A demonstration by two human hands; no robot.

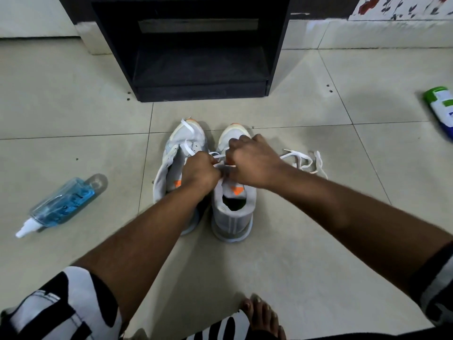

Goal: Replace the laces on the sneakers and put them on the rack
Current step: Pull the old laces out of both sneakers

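While both sneakers [230, 192] lie toes toward the rack [196, 57], our left hand [199, 170] and right hand [250, 160] pinch a white lace [218, 157] over them; a spray bottle [61, 204] lies left.

A home interior, seen at floor level: pale glazed floor tiles [294, 253] with dark grout lines run up to a low, dark wooden shoe rack [196, 67] standing against the wall. A floral-printed fabric [402, 7] shows at the upper right. A blue spray bottle [65, 203] and a green-and-white container [441, 109] lie on the floor; a bare foot [263, 315] rests on the tiles.
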